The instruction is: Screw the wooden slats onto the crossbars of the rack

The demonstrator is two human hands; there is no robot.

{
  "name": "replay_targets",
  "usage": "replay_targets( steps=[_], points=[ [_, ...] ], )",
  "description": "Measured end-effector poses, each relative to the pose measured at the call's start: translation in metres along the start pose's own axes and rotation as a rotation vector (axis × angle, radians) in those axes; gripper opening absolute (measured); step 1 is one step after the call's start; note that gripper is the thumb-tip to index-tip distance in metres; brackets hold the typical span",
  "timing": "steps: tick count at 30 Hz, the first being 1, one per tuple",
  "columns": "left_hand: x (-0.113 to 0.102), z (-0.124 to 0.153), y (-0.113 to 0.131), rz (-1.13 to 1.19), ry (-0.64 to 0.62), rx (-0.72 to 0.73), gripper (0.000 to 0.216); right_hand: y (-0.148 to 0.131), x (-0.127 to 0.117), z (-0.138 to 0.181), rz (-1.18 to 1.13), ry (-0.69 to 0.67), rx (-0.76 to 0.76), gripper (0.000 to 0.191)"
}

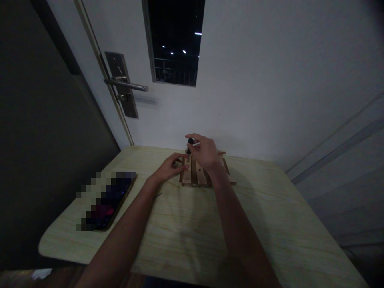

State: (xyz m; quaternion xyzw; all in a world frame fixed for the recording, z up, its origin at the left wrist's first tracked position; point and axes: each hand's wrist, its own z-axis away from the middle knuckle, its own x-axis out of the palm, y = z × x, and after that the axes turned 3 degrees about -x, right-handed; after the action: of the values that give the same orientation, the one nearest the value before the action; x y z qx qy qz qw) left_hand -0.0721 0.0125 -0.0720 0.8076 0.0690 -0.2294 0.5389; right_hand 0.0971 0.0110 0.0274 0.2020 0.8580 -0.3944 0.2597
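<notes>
My right hand [205, 151] is closed around a small black screwdriver [190, 146], held nearly upright. Its lower end points at the left slat of a small slatted wooden piece [194, 171] lying on the table. My left hand [171, 167] grips the left side of this piece, thumb and forefinger resting on the slat either side of the screwdriver's lower end. A dark hole shows in a middle slat. My right hand and wrist hide part of the wooden piece's right half. Whether a screw sits under the tip is too small to tell.
A phone [115, 200], partly blurred out, lies at the left of the pale wood-grain table [186, 228]. A thin dark object [158, 195] lies by my left forearm. Behind the table stands a white door [240, 88] with a metal handle [127, 85] and a dark window [177, 44].
</notes>
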Motion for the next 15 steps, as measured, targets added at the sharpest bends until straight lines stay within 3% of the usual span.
replay_targets(
  steps=[6, 15],
  points=[
    [0.000, 0.000, 0.001, -0.015, 0.001, 0.012, 0.040, 0.008, -0.003, -0.002, 0.013, 0.036, 0.052, 0.022],
    [-0.001, 0.000, 0.001, -0.032, 0.013, -0.007, 0.042, 0.011, -0.007, 0.000, 0.005, -0.017, 0.023, 0.036]
  ],
)
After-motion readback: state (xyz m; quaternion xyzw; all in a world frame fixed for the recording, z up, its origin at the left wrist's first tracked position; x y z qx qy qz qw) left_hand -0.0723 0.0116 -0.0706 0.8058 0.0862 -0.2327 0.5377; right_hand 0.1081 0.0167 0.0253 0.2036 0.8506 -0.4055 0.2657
